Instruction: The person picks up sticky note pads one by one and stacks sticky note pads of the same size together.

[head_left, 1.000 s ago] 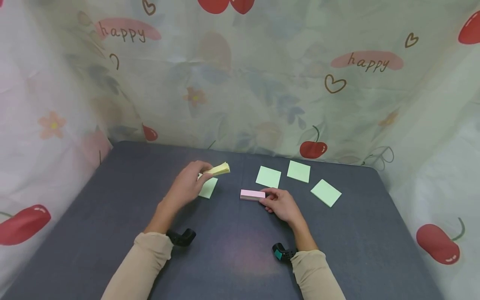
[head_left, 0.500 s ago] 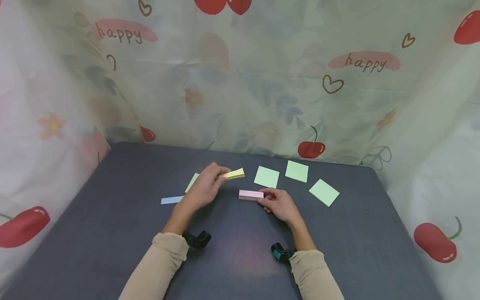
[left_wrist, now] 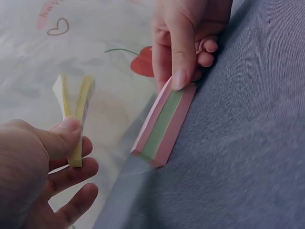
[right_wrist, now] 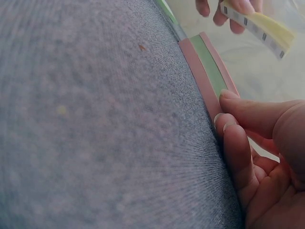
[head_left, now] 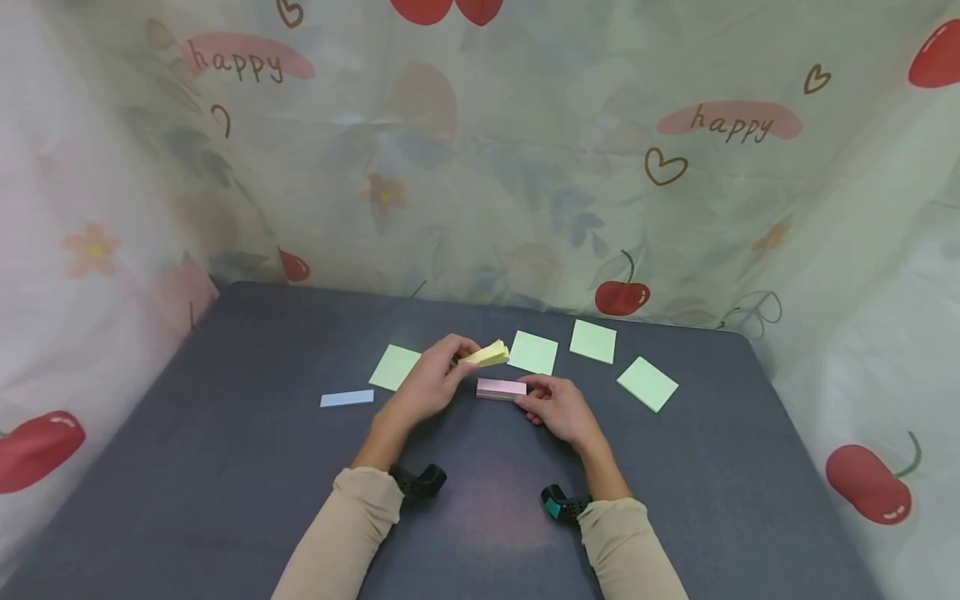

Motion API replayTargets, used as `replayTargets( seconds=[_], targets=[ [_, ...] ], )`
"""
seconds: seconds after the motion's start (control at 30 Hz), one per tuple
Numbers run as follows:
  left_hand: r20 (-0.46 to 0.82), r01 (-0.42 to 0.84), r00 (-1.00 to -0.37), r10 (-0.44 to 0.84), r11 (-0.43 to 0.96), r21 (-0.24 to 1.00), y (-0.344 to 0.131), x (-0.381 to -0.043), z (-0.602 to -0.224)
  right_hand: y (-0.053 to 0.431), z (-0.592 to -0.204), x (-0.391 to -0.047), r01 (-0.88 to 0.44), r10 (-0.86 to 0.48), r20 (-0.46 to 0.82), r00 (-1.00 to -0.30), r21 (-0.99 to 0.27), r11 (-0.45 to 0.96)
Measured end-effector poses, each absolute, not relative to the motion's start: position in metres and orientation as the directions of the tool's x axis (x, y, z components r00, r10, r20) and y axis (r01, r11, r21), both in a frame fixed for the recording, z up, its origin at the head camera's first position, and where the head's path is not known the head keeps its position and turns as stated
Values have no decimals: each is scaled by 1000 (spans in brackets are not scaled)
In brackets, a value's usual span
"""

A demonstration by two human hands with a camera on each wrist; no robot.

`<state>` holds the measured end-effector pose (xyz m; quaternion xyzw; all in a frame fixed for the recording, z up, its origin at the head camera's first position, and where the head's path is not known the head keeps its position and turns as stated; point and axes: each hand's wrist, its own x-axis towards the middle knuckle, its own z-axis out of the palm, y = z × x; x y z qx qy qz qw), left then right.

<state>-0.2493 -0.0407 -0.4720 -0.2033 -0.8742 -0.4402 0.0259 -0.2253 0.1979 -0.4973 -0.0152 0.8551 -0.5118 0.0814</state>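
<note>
My left hand (head_left: 429,385) pinches a narrow yellow sticky-note pad (head_left: 491,354) between thumb and fingers, held above the table. In the left wrist view the pad (left_wrist: 84,98) splits apart at its far end into a V. My right hand (head_left: 561,410) grips the right end of a stack of narrow sticky-note pads (head_left: 500,389) at the table. Two pink layers enclose a green one in this stack (right_wrist: 209,64), as the right wrist view shows. The yellow pad is just above and behind the stack, apart from it.
A narrow light blue sticky-note pad (head_left: 347,398) lies on the dark table (head_left: 480,500) at the left. Near it is a square pale green pad (head_left: 394,367), partly behind my left hand. Further square green pads (head_left: 592,342) lie at the back right. A printed curtain (head_left: 480,167) encloses the table.
My left hand has moved to the right with the yellow pad, toward the pink and green stack. The blue pad and more of the left green pad now show. My right hand stays put.
</note>
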Motion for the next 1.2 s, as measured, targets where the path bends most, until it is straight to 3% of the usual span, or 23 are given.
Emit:
replayTargets(
  seconds=[0.8,1.2],
  targets=[
    [152,286,-945,290,505,815,-31,-247,-487,199,-495,-225,47,-125,-126,-984,-864,501],
    [182,300,-945,272,501,812,-31,-245,-488,198,-494,-224,62,-114,-139,-984,-858,510]
  ],
)
